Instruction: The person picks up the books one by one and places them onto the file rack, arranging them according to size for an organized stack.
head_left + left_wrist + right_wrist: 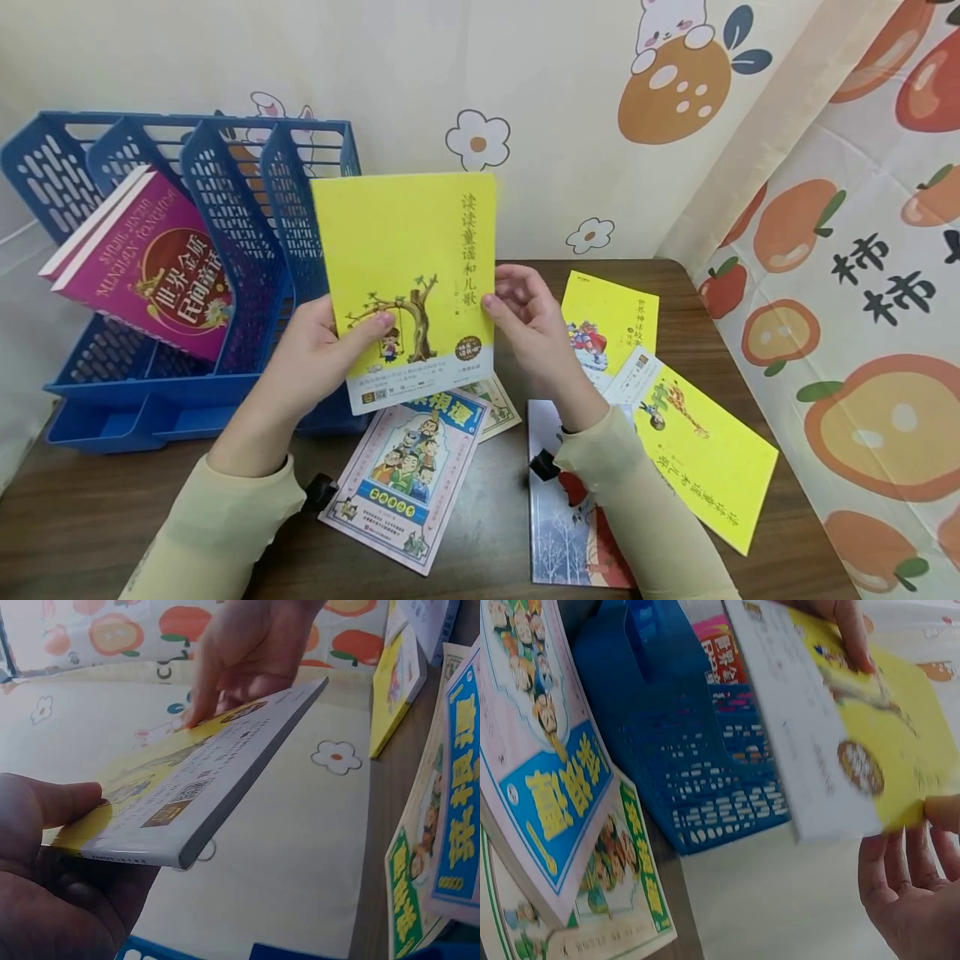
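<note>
A yellow picture-covered book (405,250) with a white lower band is held up above the table, front cover toward the head camera. My left hand (311,350) grips its lower left side, thumb on the cover and fingers behind. At the right edge my right hand (536,333) pinches the book between thumb and fingers. The left wrist view shows the book (232,765) from its lower edge, with the left thumb lying on the cover. In the right wrist view, the right hand (915,892) has its thumb at the book's edge.
A blue file rack (247,208) with magenta books (150,275) leaning inside stands at left. Below the raised book lie a pink-bordered book (412,483) and a cream one (495,404). Yellow books (720,467) and a wintry-covered book (558,533) lie at right.
</note>
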The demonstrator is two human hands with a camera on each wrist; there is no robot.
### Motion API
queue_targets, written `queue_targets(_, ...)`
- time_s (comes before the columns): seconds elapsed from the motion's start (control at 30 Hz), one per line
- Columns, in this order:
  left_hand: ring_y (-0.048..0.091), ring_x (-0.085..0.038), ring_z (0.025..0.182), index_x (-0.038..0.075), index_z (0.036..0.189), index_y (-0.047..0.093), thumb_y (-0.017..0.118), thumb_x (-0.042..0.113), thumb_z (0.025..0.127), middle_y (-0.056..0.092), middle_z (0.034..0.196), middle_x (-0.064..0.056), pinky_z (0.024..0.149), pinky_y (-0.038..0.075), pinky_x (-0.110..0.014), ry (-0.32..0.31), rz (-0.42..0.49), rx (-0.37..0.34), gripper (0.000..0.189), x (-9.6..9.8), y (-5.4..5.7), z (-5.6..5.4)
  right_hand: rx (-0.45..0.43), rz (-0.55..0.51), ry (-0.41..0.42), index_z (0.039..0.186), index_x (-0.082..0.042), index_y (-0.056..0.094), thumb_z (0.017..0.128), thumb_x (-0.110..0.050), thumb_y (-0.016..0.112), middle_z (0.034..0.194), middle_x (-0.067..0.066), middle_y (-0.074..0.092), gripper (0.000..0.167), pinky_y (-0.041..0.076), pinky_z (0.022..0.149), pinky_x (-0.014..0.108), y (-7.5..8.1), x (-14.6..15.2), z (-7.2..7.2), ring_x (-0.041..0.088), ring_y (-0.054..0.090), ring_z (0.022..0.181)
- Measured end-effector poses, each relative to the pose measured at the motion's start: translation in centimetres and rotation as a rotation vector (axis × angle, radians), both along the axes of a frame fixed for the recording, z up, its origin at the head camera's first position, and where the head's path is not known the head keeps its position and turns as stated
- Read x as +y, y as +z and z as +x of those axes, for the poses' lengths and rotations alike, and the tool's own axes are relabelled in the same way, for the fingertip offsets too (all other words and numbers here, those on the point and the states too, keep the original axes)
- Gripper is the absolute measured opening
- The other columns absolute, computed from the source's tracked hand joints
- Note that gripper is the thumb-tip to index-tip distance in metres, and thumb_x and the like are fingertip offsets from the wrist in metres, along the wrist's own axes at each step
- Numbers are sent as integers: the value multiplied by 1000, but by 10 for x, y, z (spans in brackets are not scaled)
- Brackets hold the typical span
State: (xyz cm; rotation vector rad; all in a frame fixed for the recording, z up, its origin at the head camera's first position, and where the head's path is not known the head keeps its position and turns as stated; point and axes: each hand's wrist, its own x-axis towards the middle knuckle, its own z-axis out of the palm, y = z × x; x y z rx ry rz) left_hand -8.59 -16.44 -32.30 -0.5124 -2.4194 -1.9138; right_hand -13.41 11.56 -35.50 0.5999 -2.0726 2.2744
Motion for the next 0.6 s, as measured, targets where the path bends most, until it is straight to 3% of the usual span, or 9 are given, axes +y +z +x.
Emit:
queue_targets(0.17,82,-19,97,9,149,66,61,14,113,80,126,-7,77,67,-34,111,74,63,37,-10,8,1,5,83,-81,126,1,66,105,-6,72,112,10,70,23,63,83,28,-4,10,-6,28,68,99)
queue_targets(0.3,81,-14,101,10,149,66,64,13,111,80,128,-2,80,65,-29,197,138,109,38,-18,13,1,8,156,-100,126,-1,67,103,-9,76,113,9,70,26,63,83,29,-7,17,-11,27,68,100)
queue_targets(0.4,80,-13,106,9,148,67,66,11,110,78,132,-6,84,64,-26,256,175,161,38,-25,17,1,-3,221,-96,126,-3,67,103,-10,77,112,10,68,26,62,82,28,-10,21,-16,28,67,100)
queue_targets(0.6,78,-13,114,10,146,69,70,8,107,75,138,-10,90,61,-21,433,163,236,40,-40,26,1,-55,483,-86,126,-9,70,103,-21,78,114,7,70,27,58,92,33,-22,35,-28,26,65,106)
